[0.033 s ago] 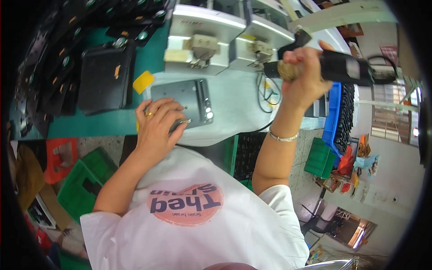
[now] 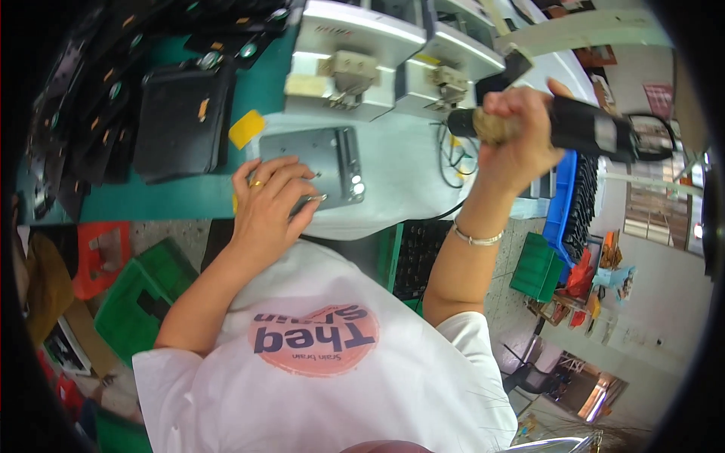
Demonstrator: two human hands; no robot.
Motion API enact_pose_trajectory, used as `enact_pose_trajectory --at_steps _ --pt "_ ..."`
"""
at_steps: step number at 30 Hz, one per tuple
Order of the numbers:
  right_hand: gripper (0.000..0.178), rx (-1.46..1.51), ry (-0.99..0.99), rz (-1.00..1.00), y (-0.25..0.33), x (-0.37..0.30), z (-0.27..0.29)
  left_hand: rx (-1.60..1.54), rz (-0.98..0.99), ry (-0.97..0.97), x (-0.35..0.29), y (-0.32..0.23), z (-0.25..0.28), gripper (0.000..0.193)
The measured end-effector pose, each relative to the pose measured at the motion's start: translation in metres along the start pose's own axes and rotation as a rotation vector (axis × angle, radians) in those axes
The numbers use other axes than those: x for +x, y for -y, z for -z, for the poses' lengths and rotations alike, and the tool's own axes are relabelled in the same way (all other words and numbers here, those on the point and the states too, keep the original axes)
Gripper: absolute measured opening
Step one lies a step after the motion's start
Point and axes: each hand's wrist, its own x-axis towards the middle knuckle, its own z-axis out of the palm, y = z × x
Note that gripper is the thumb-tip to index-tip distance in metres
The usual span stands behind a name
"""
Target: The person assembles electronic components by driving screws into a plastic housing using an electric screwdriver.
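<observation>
My right hand [image 2: 522, 136] is raised above the right side of the bench, its fingers wrapped round a black electric screwdriver [image 2: 589, 124]. A tan wrapping covers the front part of the tool, and a dark cord loops from its rear end. Lower and to the left, my left hand [image 2: 273, 195] rests on a flat grey metal panel [image 2: 306, 151] with a raised strip along its right side. Between its thumb and forefinger is a small dark thing with a shiny metal tip [image 2: 323, 198], mostly hidden by the fingers.
Two grey-white machines [image 2: 347, 94] stand behind the panel. Black casings [image 2: 185, 128] are piled at the left, near a yellow card [image 2: 246, 130]. A thin cable [image 2: 442, 162] lies on the white bench cover. A blue bin [image 2: 563, 200] of black parts stands at the right, above a green crate [image 2: 538, 264].
The bench scene has shifted slightly in the view. Both hands keep their holds, the left on the panel and the right round the raised electric screwdriver.
</observation>
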Motion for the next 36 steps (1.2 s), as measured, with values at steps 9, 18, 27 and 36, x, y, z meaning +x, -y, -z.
enact_pose_trajectory --at_steps 9,18,27,36 --pt "0.04 0.236 0.24 -0.203 -0.001 -0.093 -0.04 -0.011 -0.013 -0.007 -0.001 0.006 -0.003 0.01" --pt "0.042 0.117 0.273 -0.219 -0.01 -0.11 -0.042 -0.011 -0.014 -0.023 -0.004 0.006 -0.003 0.01" --pt "0.043 0.09 0.292 -0.233 -0.015 -0.115 -0.044 -0.021 -0.017 -0.03 -0.004 0.007 -0.004 0.011" --pt "0.05 0.043 0.305 -0.255 -0.018 -0.115 -0.048 -0.038 -0.021 -0.039 -0.003 0.007 -0.004 0.009"
